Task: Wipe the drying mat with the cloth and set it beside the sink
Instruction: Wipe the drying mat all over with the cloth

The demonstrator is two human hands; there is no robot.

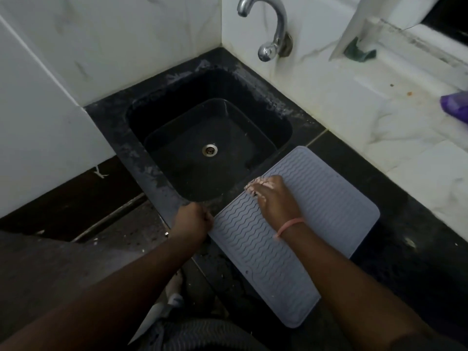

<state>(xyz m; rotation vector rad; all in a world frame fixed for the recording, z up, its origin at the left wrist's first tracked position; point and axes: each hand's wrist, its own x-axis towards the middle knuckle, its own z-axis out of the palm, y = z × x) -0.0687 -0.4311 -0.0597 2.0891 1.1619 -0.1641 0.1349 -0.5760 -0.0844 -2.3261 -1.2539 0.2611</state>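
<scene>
head view, looking down at a black sink (157, 107) set in a dark tabletop (410, 224). the mat (316, 198) lies flat on the tabletop just to the right of the sink, its near end hanging a bit past the front edge. so placement looks pretty much done already, i'd say the wiping is what's in progress.

right hand (277, 201) presses on the mat near its sink-side edge, fingers curled onto a small pale cloth (257, 184) that mostly hides under them. left hand (193, 222) is at the mat's left edge, fingers curled tight, looks like pinching the edge to hold it steady, though i can't fully see the grip.

count: one mat, one cloth, one sink, one tap (272, 29), two hands. also one purple thing (454, 106) far right, cut off by the frame.
</scene>
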